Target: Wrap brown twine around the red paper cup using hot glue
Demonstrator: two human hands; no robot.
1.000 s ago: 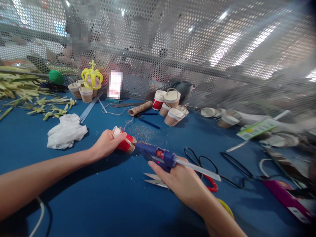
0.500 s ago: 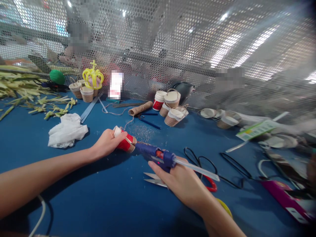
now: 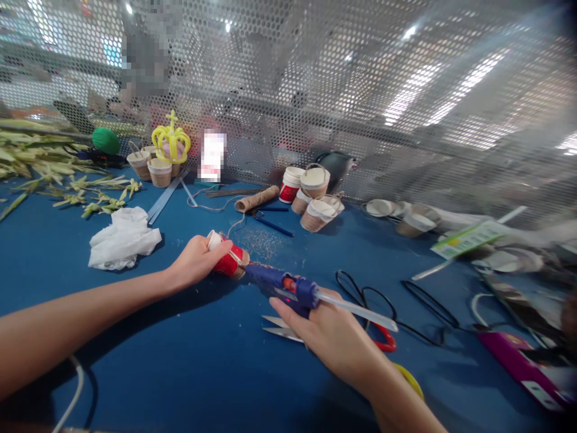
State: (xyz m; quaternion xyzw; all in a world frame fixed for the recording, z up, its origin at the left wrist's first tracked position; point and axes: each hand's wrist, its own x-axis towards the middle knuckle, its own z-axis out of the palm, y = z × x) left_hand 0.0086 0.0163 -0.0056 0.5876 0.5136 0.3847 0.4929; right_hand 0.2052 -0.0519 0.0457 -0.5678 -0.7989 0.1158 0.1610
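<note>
My left hand [image 3: 195, 263] is closed round a small red and white paper cup [image 3: 228, 260] lying on its side on the blue table [image 3: 189, 361]. Brown twine is wound round the cup's bottom end. My right hand [image 3: 325, 332] grips a blue glue gun [image 3: 288, 284] with a clear glue stick poking out the back. The gun's nozzle touches the twine-wrapped end of the cup.
Scissors with red handles [image 3: 378, 337] lie under my right hand. Twine-wrapped cups [image 3: 315, 204] and a twine roll [image 3: 256, 197] stand behind, a crumpled white tissue [image 3: 121, 237] and green leaves [image 3: 54, 174] at left, black cables [image 3: 406, 300] at right. A perforated metal screen [image 3: 360, 90] backs the table.
Both hands hold almost still; the glue gun has shifted slightly along the cup's wrapped end.
</note>
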